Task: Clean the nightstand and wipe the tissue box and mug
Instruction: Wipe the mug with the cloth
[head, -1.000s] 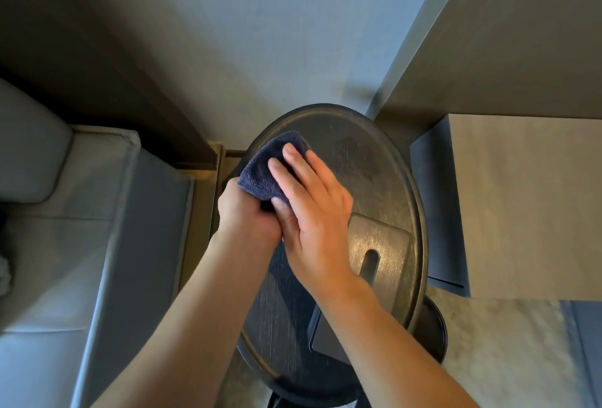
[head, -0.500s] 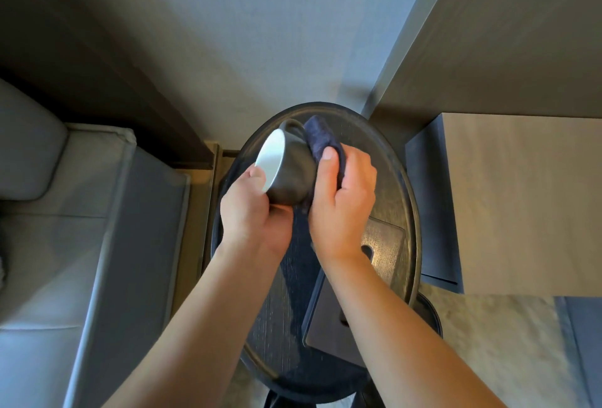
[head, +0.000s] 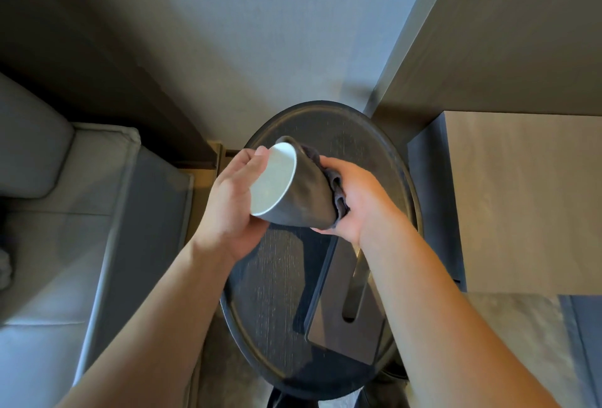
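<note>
A dark grey mug with a white inside lies on its side in the air above the round dark nightstand, mouth facing left. My left hand grips it at the rim. My right hand presses a dark blue cloth against the mug's base end; most of the cloth is hidden between palm and mug. A dark rectangular tissue box with a slot in its top sits on the near right part of the nightstand, partly under my right forearm.
A grey sofa or bed edge runs along the left. A light wooden cabinet stands close to the right of the nightstand. A grey wall is behind it, a pale floor below.
The mug has come out from under the cloth and tipped further onto its side. My right hand slid with the cloth from the mug's side to its base end. Both hands lifted a little.
</note>
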